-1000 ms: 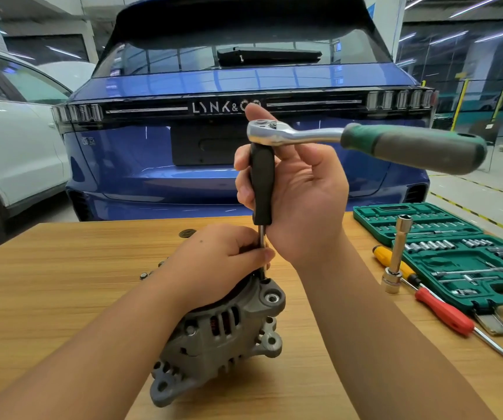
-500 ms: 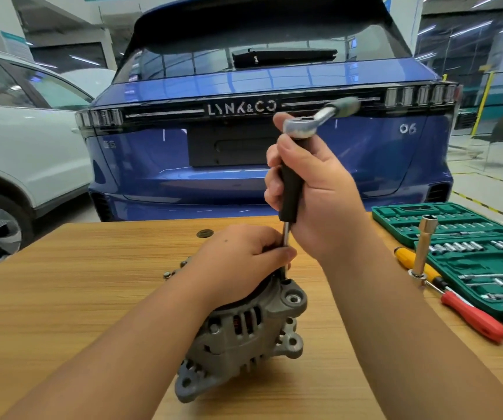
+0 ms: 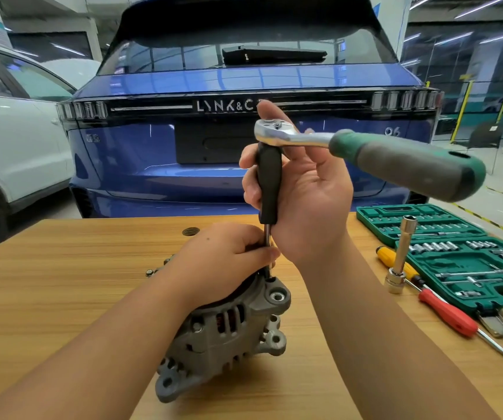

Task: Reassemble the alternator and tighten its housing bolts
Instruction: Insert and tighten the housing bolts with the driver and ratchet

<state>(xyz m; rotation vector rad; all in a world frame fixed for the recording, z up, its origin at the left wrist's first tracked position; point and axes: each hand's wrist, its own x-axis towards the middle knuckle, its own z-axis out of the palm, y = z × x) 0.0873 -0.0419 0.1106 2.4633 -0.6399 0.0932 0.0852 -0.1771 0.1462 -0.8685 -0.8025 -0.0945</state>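
One alternator (image 3: 229,338) lies on the wooden table (image 3: 62,298), near its front edge, with its long axis tilted up and away from the viewer. One ratchet (image 3: 365,150) stands on a vertical black-sleeved extension (image 3: 270,189); the green handle points right. The right hand (image 3: 304,201) grips the extension. The left hand (image 3: 229,262) rests on the alternator and pinches the extension's thin shaft. One open green socket case (image 3: 468,262) holds rows of sockets and bars. Two screwdrivers lie beside the case: one yellow (image 3: 395,262), one red (image 3: 450,316). One upright socket extension (image 3: 401,256) stands next to them.
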